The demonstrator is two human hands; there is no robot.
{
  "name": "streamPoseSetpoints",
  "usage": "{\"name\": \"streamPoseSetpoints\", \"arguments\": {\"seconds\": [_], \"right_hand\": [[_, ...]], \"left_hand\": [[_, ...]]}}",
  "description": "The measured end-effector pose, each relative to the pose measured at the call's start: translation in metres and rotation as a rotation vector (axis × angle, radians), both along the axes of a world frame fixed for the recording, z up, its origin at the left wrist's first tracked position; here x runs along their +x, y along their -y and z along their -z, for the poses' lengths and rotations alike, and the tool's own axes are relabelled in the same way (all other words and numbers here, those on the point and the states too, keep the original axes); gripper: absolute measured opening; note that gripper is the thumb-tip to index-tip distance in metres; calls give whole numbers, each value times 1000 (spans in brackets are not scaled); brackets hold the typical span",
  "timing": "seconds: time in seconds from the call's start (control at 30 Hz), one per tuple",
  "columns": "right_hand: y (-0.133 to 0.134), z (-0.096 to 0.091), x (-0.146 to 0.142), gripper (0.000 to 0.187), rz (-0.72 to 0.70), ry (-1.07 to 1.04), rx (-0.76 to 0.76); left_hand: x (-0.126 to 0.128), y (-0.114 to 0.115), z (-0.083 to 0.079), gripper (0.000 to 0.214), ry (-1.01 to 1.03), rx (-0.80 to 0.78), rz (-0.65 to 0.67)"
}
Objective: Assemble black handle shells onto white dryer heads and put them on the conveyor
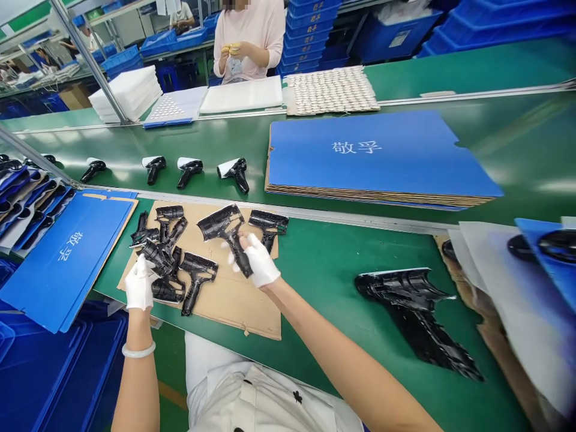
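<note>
The right grip (pixel 258 262) is clasping a black shell (pixel 221 227) by its handle, keeping its hollow side visible, while the left grip (pixel 138 285) is pinching the pile (pixel 167 264) beside it.

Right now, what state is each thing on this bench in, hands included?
right hand: gloved, closed on the held shell.
held shell: gripped by its handle, over the cardboard.
left hand: gloved, on the shell pile; grip unclear.
shell pile: loose, overlapping.
cardboard: flat on the green table.
large shell: lying alone, untouched.
assembled units: on their sides on the belt.
</note>
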State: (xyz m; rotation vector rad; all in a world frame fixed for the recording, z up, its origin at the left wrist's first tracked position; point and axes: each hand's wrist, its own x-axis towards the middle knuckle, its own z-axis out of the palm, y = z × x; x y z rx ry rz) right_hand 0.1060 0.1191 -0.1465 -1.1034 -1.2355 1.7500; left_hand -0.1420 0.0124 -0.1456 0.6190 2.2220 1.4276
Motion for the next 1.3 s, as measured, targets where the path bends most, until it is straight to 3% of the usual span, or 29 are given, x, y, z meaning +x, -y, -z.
{"name": "streamPoseSetpoints", "arguments": {"seconds": [0.1, 0.17, 0.27, 0.47, 0.57, 0.7, 0.87, 1.0, 1.17, 1.3], "right_hand": [[21, -5, 19, 42, -20, -239, -11], [32, -5, 29, 42, -46, -231, 82], [46, -3, 41, 40, -32, -87, 354], [70, -7, 56, 46, 54, 392, 1076], [78, -12, 56, 50, 64, 502, 1263], [83, -15, 47, 45, 149, 527, 1224], [82, -21, 34, 42, 229, 482, 892], [76, -26, 31, 37, 138, 500, 688], [81, -23, 28, 40, -105, 458, 736], [90, -16, 25, 43, -233, 368, 875]], "left_hand": [[2, 5, 4, 29, 48, 75, -86], [4, 8, 1, 41, 132, 142, -81], [8, 14, -6, 54, 347, 198, -17], [29, 24, -12, 24, 773, 191, 235], [44, 25, -12, 20, 852, 252, 313], [62, 29, -17, 25, 897, 323, 413], [85, 43, -26, 37, 965, 307, 579], [89, 54, -23, 50, 990, 319, 666], [70, 56, -16, 91, 1172, 317, 832], [62, 53, -14, 83, 1219, 315, 809]]}}
